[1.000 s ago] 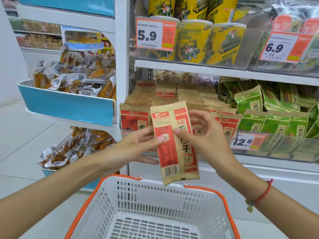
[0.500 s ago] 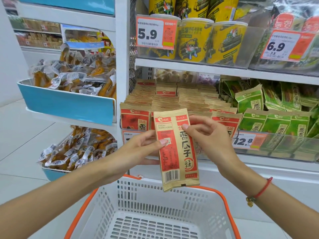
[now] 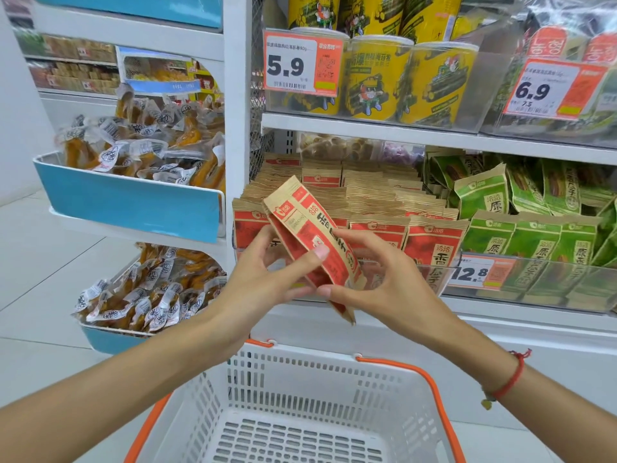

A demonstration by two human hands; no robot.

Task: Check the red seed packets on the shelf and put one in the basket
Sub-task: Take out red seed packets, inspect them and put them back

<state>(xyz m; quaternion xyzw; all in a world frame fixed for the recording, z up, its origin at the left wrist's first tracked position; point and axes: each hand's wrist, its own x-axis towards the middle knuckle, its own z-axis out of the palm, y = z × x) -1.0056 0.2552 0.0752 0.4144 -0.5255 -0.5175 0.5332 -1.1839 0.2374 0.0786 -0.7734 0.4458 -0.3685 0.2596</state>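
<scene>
Both hands, left hand [image 3: 263, 282] & right hand [image 3: 377, 282], pinch tilted red-and-kraft paper seed packet [image 3: 310, 238], checking step; next: drop into white plastic basket w/ orange rim [image 3: 334, 379].

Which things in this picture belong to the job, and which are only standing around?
Job things:
- red seed packet, held by left hand and right hand
- red packets on shelf
- white basket, nothing visible inside

Only around:
- green packets
- yellow tubs
- price tags
- blue bins of snacks
</scene>
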